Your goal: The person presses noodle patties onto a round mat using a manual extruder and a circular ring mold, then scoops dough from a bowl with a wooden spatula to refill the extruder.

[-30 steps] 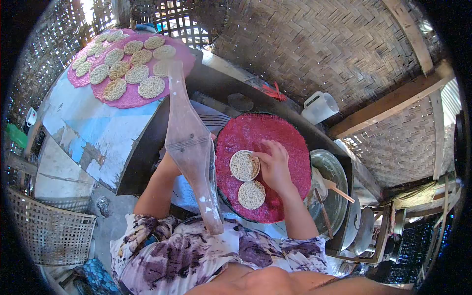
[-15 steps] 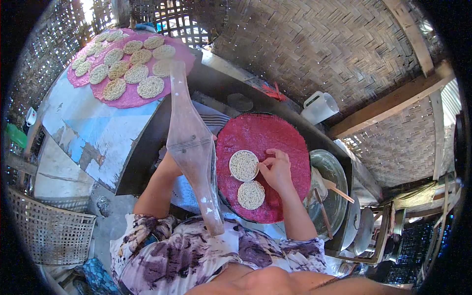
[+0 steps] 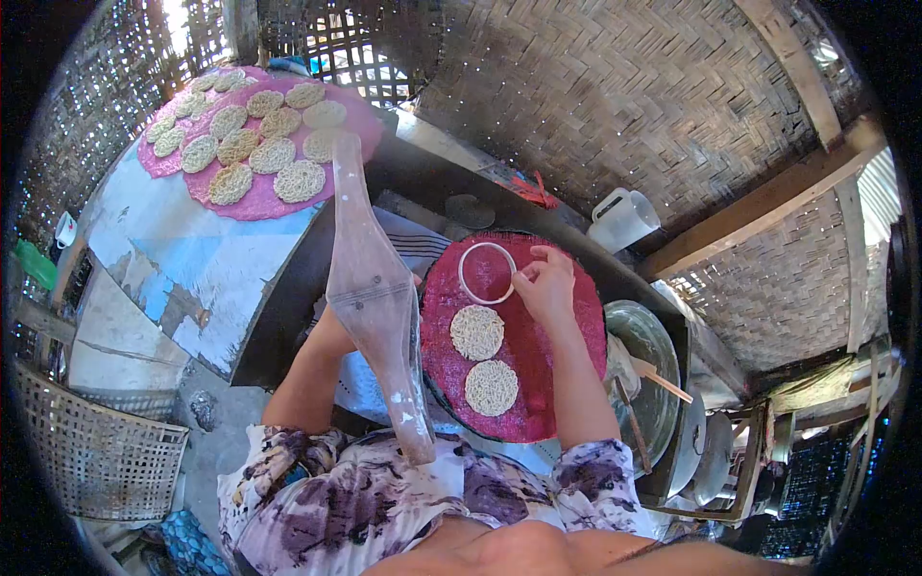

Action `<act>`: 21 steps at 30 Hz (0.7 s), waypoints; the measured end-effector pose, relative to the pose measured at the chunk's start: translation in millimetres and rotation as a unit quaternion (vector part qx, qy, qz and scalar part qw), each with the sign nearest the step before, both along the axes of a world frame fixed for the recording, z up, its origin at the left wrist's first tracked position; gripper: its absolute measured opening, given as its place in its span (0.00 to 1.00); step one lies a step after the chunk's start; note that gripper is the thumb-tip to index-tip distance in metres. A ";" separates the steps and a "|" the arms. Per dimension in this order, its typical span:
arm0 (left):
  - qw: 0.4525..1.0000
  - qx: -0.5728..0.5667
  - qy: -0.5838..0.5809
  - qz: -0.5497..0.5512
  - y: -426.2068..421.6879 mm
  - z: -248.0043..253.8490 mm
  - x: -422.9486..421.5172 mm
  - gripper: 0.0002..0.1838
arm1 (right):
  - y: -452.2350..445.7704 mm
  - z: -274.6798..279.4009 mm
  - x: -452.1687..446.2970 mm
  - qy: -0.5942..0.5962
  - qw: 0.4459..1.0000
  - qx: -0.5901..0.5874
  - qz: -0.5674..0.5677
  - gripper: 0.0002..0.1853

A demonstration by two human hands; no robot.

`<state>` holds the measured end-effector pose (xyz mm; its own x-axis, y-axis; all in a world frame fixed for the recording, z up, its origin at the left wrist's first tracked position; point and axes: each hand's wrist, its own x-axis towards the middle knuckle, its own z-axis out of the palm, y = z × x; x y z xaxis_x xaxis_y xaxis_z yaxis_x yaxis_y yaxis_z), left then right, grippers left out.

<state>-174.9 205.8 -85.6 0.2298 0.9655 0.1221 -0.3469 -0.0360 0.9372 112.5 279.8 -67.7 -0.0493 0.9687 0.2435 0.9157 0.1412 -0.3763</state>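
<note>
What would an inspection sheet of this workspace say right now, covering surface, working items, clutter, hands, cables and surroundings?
Surface: round red cloth, partly covered by the right forearm.
Job's things: white ring, red showing through it; two noodle-like rounds lie close together, nearer the person's body.
Clutter: pale paddle-shaped piece across the view; basin beside the cloth, sticks at it.
Right hand: fingers pinch the ring's edge.
Left hand: mostly hidden behind the paddle-shaped piece; grip cannot be told.
Cables: nothing seen.
Surroundings: woven wall, white jug, pink sheet bearing more rounds.
</note>
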 end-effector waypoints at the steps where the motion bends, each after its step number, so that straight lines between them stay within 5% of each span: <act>1: 1.000 0.021 0.006 0.007 -0.7 -0.5 -0.8 0.20 | 4.4 -5.5 0.7 -0.014 1.000 -0.010 -0.009 0.09; 5: 0.998 0.053 -0.002 0.018 -3.3 -2.4 -6.8 0.21 | 10.9 -17.1 -0.5 -0.052 0.997 -0.050 -0.017 0.10; 8: 0.976 0.181 0.115 0.036 0.6 -16.0 -13.6 0.22 | 7.8 -17.3 -2.5 -0.049 0.996 -0.069 -0.015 0.11; 15: 0.978 0.139 0.141 0.068 5.0 -7.5 -3.0 0.20 | -8.8 -3.9 3.5 -0.060 0.998 0.029 0.002 0.12; 17: 0.981 0.149 0.054 0.109 5.4 5.2 7.0 0.21 | -28.5 16.9 -9.6 0.068 0.992 0.029 0.100 0.14; 18: 0.986 0.082 0.114 0.088 8.9 10.4 8.6 0.24 | -42.7 29.5 -19.4 0.132 0.980 0.028 0.149 0.16; 19: 0.960 0.142 0.197 0.139 12.8 19.4 17.5 0.24 | -61.1 39.5 -30.0 0.260 0.940 -0.098 0.199 0.25; 20: 0.920 0.201 0.277 0.189 17.3 31.0 31.8 0.24 | -73.4 23.2 -38.2 0.403 0.865 -0.166 0.247 0.35; 21: 0.867 0.258 0.354 0.237 22.5 39.8 41.6 0.25 | -82.8 27.6 -38.0 0.459 0.759 -0.392 0.243 0.43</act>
<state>-133.3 228.3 -45.8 0.0166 0.8306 0.5566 0.4762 -0.4961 0.7261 74.5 197.0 -40.1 -0.6061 0.7548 -0.2508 0.1285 -0.2182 -0.9674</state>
